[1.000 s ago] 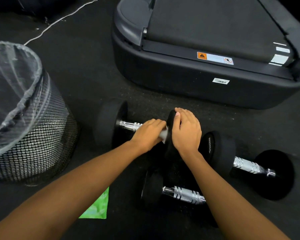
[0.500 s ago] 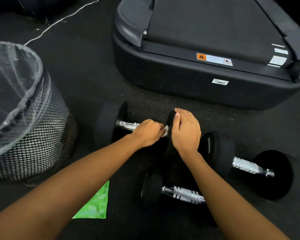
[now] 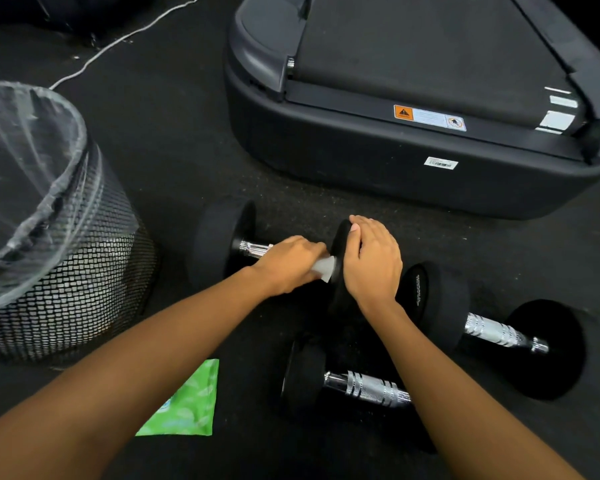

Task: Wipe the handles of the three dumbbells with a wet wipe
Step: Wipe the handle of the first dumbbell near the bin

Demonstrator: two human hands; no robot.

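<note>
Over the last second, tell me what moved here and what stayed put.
The left hand, gripping the wet wipe round the far dumbbell's handle, slid slightly toward its left weight, a small rubbing stroke. Nothing was picked up or let go. The right hand stayed on its right weight; the near dumbbell, the right dumbbell, the green pack and the mesh bin did not move.
</note>
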